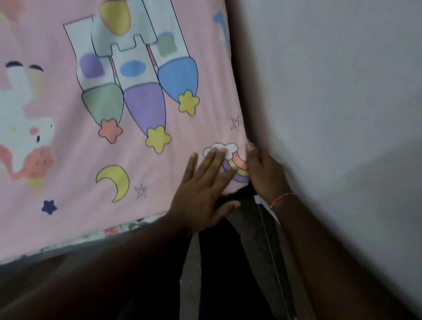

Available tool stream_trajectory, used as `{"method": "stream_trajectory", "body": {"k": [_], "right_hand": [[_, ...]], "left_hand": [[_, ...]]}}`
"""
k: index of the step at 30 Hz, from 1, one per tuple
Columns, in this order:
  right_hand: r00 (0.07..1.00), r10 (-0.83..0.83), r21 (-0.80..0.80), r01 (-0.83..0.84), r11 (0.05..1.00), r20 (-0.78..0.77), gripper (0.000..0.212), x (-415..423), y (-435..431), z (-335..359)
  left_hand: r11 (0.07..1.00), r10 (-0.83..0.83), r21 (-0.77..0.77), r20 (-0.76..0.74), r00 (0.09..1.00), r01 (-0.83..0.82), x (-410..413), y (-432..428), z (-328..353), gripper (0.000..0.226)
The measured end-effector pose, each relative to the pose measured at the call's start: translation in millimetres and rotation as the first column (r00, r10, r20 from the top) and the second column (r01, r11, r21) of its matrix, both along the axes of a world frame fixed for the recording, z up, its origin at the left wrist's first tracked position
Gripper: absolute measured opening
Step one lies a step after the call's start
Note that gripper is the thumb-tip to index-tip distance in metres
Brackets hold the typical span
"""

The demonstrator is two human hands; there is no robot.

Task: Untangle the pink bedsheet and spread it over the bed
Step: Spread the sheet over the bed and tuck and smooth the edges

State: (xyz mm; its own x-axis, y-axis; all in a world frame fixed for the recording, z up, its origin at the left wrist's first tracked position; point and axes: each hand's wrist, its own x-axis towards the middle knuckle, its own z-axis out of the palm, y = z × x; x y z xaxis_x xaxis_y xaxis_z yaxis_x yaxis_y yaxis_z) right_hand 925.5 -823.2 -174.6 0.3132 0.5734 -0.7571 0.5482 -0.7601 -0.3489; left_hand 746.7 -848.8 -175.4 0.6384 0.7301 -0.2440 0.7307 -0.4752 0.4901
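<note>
Flatly, left hand (203, 191) presses bedsheet (79, 201) corner beside wall (357, 94).

Pink bedsheet (55, 180), cartoon castle, unicorn, moon print, spread flat over bed, reaching corner by wall.

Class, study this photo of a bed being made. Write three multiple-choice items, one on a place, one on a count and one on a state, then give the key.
1. The fingertips of the left hand lie on: A the crescent moon; B the cloud-and-rainbow print; C the unicorn.
2. Yellow stars at the tower tips of the castle: A one; B two; C four.
3. The left hand is: A flat, fingers straight; B a fist; C gripping a pillow.

Key:
1 B, the fingers overlap the cloud.
2 B, two tips carry yellow stars and the third a coral star.
3 A, the palm lies spread on the pink bedsheet.
</note>
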Motion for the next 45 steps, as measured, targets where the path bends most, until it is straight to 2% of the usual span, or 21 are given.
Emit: {"method": "stream_trajectory", "body": {"k": [1,3,9,12,16,19,21,24,28,32,34,37,40,42,45], "right_hand": [[0.999,-0.003,-0.064,0.006,0.998,0.046,0.050,5,-7,-1],[0.998,-0.049,-0.175,0.053,0.983,0.027,0.052,12,-18,-1],[0.977,-0.188,-0.310,0.150,0.939,-0.096,0.065,2,3,5],[0.953,-0.254,-0.351,0.184,0.918,-0.164,0.055,2,10,4],[0.932,-0.331,-0.339,0.265,0.903,-0.151,0.049,16,3,5],[0.926,-0.374,-0.239,0.352,0.905,-0.055,0.048,22,-4,3],[0.945,-0.328,-0.188,0.326,0.927,0.020,0.048,27,-12,4],[0.964,-0.253,-0.138,0.263,0.955,0.086,0.046,28,-22,7],[0.941,-0.336,-0.147,0.337,0.930,0.034,0.046,25,-19,9],[0.838,-0.541,-0.055,0.538,0.841,-0.079,0.041,19,-14,10],[0.808,-0.581,-0.058,0.578,0.814,-0.100,0.039,16,-10,11],[0.873,-0.486,-0.042,0.485,0.874,-0.045,0.038,10,-5,11],[0.922,-0.367,0.196,0.340,0.920,0.120,0.039,1,2,13],[0.955,-0.279,0.354,0.227,0.907,0.101,0.035,-10,21,14],[0.997,-0.073,0.461,0.062,0.885,0.007,0.037,-32,63,15]], "left_hand": [[0.999,-0.044,-0.006,0.008,0.999,0.044,-2,-8,0,0.069],[0.995,-0.100,0.005,0.019,0.995,0.100,-4,-16,-1,0.064],[0.989,-0.027,0.145,0.018,0.999,0.024,1,-3,5,0.041],[0.984,-0.057,0.170,-0.021,0.998,0.060,5,3,9,0.039],[0.976,-0.110,0.193,0.023,0.994,0.103,8,5,4,0.019],[0.983,-0.106,0.157,0.051,0.993,0.097,13,3,4,0.012],[0.984,-0.110,0.148,0.060,0.992,0.100,16,0,5,0.016],[0.985,-0.131,0.122,0.041,0.990,0.125,19,-2,7,0.009],[0.986,-0.124,0.120,0.039,0.992,0.118,21,-3,7,0.010],[0.996,-0.045,0.078,0.031,0.999,0.042,17,-5,12,0.031],[0.997,0.019,0.070,0.043,0.999,-0.022,16,1,15,0.033],[0.991,0.086,0.100,-0.004,0.996,-0.085,18,19,14,0.028],[0.989,0.082,0.130,-0.031,0.996,-0.077,17,40,6,0.036],[0.986,0.072,0.153,-0.067,0.995,-0.061,14,60,-1,0.041],[0.980,0.076,0.191,-0.097,0.992,-0.056,7,99,-10,0.044]]}}
